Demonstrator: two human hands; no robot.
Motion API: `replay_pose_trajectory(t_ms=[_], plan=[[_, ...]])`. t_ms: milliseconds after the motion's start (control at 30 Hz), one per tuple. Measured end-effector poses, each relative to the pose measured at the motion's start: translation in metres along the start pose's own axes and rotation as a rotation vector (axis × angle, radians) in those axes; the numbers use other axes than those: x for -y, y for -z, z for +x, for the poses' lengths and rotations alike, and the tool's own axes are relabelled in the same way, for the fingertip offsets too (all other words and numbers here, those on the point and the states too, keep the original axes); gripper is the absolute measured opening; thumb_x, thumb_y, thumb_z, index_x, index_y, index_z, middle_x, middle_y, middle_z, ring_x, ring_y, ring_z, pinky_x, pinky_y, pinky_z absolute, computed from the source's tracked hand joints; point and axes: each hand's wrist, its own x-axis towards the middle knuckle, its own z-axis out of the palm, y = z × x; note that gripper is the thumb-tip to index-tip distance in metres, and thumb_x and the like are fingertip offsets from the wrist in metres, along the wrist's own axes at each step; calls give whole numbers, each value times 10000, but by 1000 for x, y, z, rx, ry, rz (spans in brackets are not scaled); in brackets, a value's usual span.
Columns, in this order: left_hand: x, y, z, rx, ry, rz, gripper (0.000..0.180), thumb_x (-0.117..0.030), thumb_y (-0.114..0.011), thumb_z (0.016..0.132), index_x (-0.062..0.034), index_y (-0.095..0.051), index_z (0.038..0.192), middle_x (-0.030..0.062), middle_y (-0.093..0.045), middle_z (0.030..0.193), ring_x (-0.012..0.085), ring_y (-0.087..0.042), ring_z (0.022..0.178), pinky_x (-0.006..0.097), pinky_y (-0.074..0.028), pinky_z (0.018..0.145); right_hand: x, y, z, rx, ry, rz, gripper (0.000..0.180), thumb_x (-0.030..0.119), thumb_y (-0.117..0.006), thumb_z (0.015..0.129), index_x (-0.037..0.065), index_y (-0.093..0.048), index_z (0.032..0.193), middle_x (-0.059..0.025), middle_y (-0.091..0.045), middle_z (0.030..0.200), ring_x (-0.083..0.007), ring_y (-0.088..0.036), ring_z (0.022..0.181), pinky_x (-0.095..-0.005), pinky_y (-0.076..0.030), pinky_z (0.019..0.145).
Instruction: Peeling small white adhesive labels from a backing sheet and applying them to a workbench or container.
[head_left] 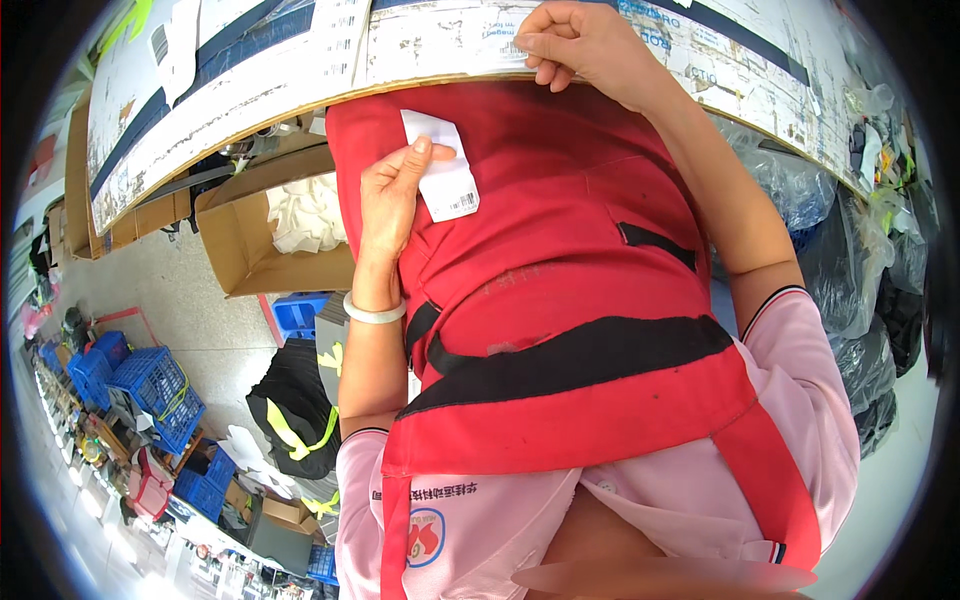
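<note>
My left hand, a pale bangle on its wrist, pinches a white paper label between thumb and fingers. The label hangs in front of the red apron, creased, with a small barcode in its lower corner. My right hand is over the near edge of the worn white tabletop. Its thumb and forefinger are pressed together and the other fingers curl under. Whatever it may pinch is too small to make out. A printed barcode patch on the tabletop lies right beside those fingertips.
Below the tabletop on the left, an open cardboard box holds white cloth pieces. Black bundles with yellow-green ties and blue crates stand on the floor further left. Clear plastic bags are piled at the right.
</note>
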Motion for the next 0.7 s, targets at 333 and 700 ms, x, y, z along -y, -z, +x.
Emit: replay_pose_trajectory(t_ms=[333,700], plan=[[0,-1,1,-4,15,-38,294,-254,-585,945,8,-715,913,44,-685,816,82,-587,720,213,-463,678,5,1,6,19,-54,-88,104,71,-588,883,-27,-615,860,-78,-629,700,-131,-605,575,-243,-510,507],[1,-2,0,-15,15,-29,277,-243,-606,933,9,-717,912,33,-680,801,70,-570,710,204,-450,665,7,0,7,-2,-98,-94,109,74,-598,868,-30,-621,846,-88,-635,700,-141,-611,567,-251,-517,494]])
